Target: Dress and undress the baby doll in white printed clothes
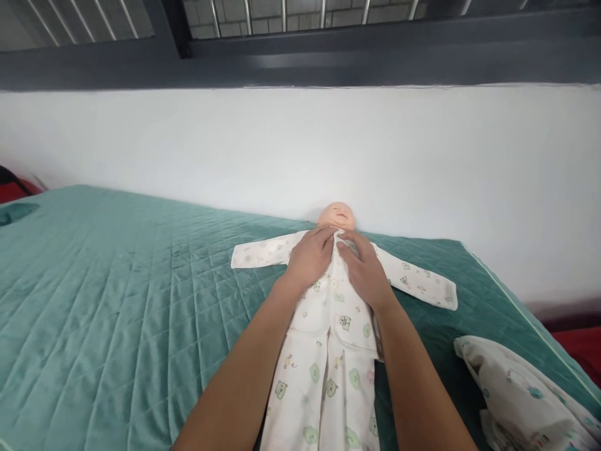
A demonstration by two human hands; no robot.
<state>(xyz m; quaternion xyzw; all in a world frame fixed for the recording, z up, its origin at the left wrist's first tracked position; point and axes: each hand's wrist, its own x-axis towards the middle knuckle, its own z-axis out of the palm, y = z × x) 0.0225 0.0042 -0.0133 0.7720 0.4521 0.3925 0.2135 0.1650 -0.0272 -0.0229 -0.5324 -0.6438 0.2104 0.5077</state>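
A baby doll lies on its back with its head towards the wall. It wears a white long-sleeved baby jacket with small animal prints, sleeves spread out to both sides. White printed trousers reach down to the bottom of the view. At the collar, my left hand has its fingers closed on the jacket's front edge, just below the doll's chin. Opposite it, my right hand pinches the other side of the neckline. The fingertips of both hands nearly meet, and the fastening between them is too small to make out.
A green quilted cover spreads beneath the doll. White printed cloth lies bunched at the lower right. Behind stands a white wall under a dark window frame with metal bars. Red items show at both side edges.
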